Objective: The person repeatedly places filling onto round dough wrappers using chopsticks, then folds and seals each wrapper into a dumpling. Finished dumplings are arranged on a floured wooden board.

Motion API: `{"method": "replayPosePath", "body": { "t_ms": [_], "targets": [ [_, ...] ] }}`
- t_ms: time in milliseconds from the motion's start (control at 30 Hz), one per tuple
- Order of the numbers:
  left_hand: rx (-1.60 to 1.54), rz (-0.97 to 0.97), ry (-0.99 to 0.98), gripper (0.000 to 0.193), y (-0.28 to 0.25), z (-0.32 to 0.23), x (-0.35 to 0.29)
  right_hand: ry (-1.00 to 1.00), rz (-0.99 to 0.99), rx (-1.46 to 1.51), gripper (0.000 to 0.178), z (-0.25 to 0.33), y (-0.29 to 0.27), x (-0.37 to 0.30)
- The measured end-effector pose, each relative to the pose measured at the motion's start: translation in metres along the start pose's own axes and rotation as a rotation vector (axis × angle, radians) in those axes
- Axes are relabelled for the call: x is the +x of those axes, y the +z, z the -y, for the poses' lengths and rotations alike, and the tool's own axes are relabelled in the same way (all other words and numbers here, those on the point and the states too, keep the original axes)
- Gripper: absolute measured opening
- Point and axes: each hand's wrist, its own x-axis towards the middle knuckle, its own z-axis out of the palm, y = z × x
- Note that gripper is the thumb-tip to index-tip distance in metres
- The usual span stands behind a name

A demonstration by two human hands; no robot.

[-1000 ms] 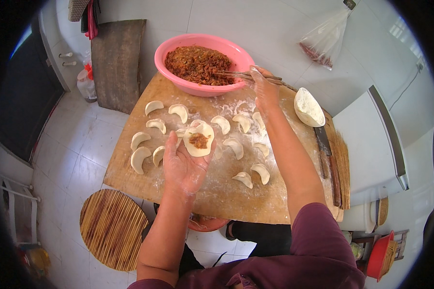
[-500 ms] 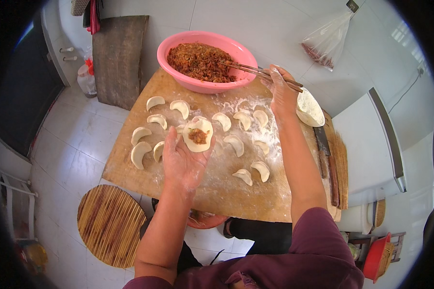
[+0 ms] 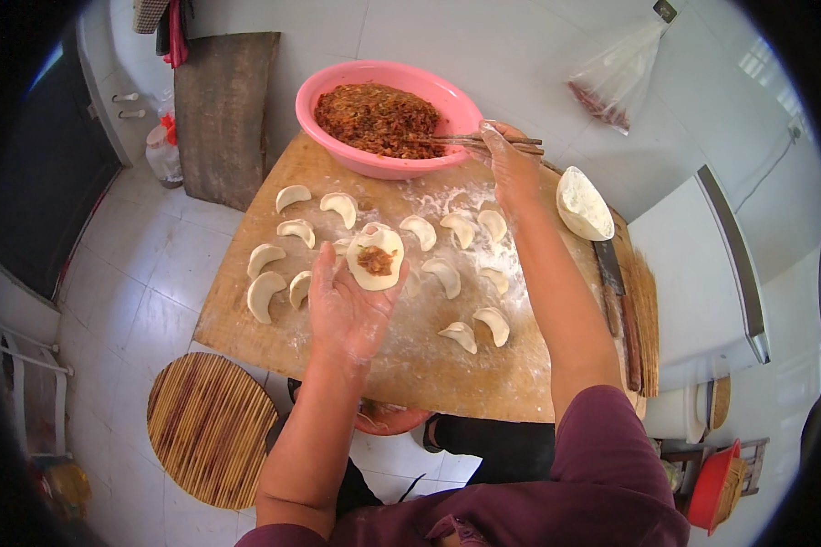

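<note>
My left hand [image 3: 351, 314] is held palm up over the middle of the board, with a round dumpling wrapper [image 3: 393, 249] resting on its fingers. A small heap of reddish-brown filling [image 3: 374, 261] sits on the wrapper, which is still flat and unfolded. My right hand [image 3: 513, 169] grips a pair of wooden chopsticks [image 3: 465, 140] at the far side. Their tips are in the minced filling [image 3: 374, 114] inside the pink bowl [image 3: 374, 162]. Several folded dumplings [image 3: 339, 209] lie spread over the floury wooden board [image 3: 383, 365], around and partly behind my left hand.
At the board's right stand a bowl of flour [image 3: 584, 205], a knife [image 3: 608, 266] and a straw brush [image 3: 646, 319]. A round reed tray [image 3: 212, 428] is low on the left. A plastic bag [image 3: 618, 77] hangs on the wall; a dark plank [image 3: 225, 118] leans there.
My right hand has moved a little left and toward the bowl, and the chopsticks now lie more level with their tips in the filling. My left hand and the wrapper have hardly moved.
</note>
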Motion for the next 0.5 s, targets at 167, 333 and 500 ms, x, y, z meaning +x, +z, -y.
{"method": "replayPosePath", "body": {
  "t_ms": [167, 333, 500],
  "targets": [
    [0.009, -0.027, 0.001, 0.059, 0.002, 0.001, 0.001, 0.064, -0.035, 0.075, 0.028, -0.004, -0.002, 0.000],
    [0.026, -0.036, 0.013, 0.059, 0.003, 0.003, 0.000, 0.080, -0.057, 0.096, 0.022, -0.023, -0.002, 0.005],
    [-0.016, 0.022, -0.019, 0.060, -0.003, 0.001, 0.002, -0.020, -0.150, 0.147, 0.020, -0.022, 0.005, -0.005]
  ]
}}
